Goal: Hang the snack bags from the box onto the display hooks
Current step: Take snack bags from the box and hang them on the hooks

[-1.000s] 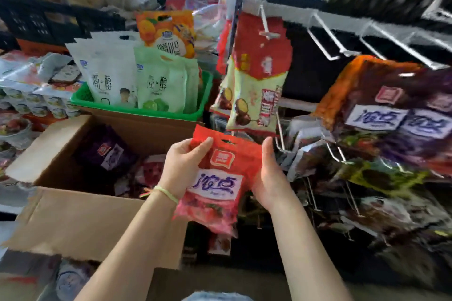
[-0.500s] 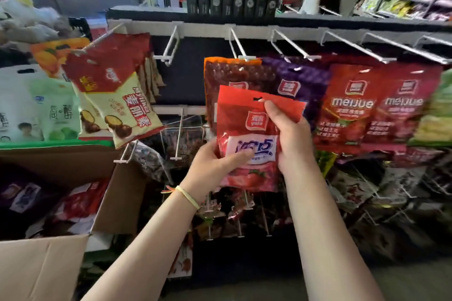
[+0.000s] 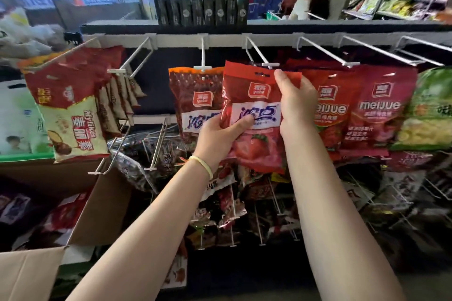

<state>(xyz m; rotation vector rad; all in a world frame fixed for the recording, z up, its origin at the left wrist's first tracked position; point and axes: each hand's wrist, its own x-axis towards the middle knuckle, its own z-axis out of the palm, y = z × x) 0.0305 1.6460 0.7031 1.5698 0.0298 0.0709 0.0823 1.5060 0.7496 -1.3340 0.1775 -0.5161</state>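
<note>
Strawberry snack bag [image 3: 254, 115] is held up in front of the display rack, its punched hang hole just under the tip of a white wire hook [image 3: 259, 55]; it looks light, soft and a little slippery, so the stiff sealed top edge is probably the best place to hold. The left hand [image 3: 220, 134] grips the lower left side and the right hand [image 3: 297, 102] pinches the top right corner. Room is tight, I think: a brown bag [image 3: 193, 105] hangs touching on the left, red meijue bags [image 3: 381, 107] are close on the right, and the open cardboard box [image 3: 97, 205] stays low at left.

Both forearms are bare, with no sleeves in view. A thin pale yellow-green band [image 3: 205, 165] circles the wrist just below the left grip [image 3: 217, 135]. The right grip [image 3: 294, 105] wears nothing.
</note>
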